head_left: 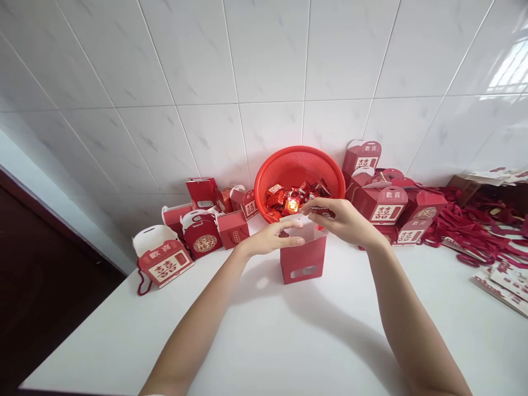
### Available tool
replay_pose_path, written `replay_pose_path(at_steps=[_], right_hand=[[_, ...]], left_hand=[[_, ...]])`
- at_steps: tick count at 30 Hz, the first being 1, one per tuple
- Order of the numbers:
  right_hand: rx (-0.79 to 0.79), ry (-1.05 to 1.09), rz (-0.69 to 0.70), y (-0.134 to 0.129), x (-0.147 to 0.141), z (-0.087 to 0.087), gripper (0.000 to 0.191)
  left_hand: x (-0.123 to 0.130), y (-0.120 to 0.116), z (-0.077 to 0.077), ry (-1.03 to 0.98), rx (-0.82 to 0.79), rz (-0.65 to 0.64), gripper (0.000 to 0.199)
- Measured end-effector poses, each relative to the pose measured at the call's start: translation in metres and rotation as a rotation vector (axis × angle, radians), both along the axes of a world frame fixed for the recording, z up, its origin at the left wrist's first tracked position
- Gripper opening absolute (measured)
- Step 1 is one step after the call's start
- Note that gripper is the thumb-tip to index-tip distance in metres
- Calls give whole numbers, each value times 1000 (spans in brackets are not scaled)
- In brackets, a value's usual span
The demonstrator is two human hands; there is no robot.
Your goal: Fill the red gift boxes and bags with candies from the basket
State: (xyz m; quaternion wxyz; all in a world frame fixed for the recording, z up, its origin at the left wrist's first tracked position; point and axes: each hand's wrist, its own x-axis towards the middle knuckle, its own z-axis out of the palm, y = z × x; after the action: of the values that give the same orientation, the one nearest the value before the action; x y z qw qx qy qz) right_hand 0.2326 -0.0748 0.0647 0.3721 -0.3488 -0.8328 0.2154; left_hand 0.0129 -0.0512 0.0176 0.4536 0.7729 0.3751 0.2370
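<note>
A red paper gift box (302,263) stands upright on the white table, its top open and a small oval window low on its front. My left hand (272,237) is at the box's upper left edge, thumb and fingers apart around the rim. Over the right side of the opening hovers my right hand (340,219), fingers stretched to the left and slightly bent, with no item visible in them. A bit of bright red shows at the rim below it; I cannot make out what it is. Just behind, a red plastic basket (300,157) leans toward me, holding red-wrapped candies (292,205).
Several red gift boxes (167,264) stand at the left, some with open tops. More closed boxes (385,206) are stacked right of the basket. Dark red ribbons (466,220) and flat printed cards (505,283) lie at the far right. A tiled wall (272,71) bounds the table (264,341) behind.
</note>
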Motion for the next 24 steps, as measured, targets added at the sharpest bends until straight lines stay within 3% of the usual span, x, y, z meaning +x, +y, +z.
replay_pose_path(at_steps=[6, 10, 13, 19, 24], right_hand=[[-85, 86, 150, -2, -13, -2, 37], [-77, 82, 93, 0, -13, -5, 37], [-7, 89, 65, -1, -7, -4, 33], [-58, -38, 153, -5, 5, -1, 27], [-128, -177, 172, -5, 3, -3, 26]], left_hand=[[1, 3, -6, -98, -20, -59, 45], [2, 2, -7, -143, -111, -88, 45], [4, 0, -3, -170, -71, -87, 47], [8, -1, -1, -208, -81, -150, 37], [7, 1, -3, -164, -21, -160, 44]])
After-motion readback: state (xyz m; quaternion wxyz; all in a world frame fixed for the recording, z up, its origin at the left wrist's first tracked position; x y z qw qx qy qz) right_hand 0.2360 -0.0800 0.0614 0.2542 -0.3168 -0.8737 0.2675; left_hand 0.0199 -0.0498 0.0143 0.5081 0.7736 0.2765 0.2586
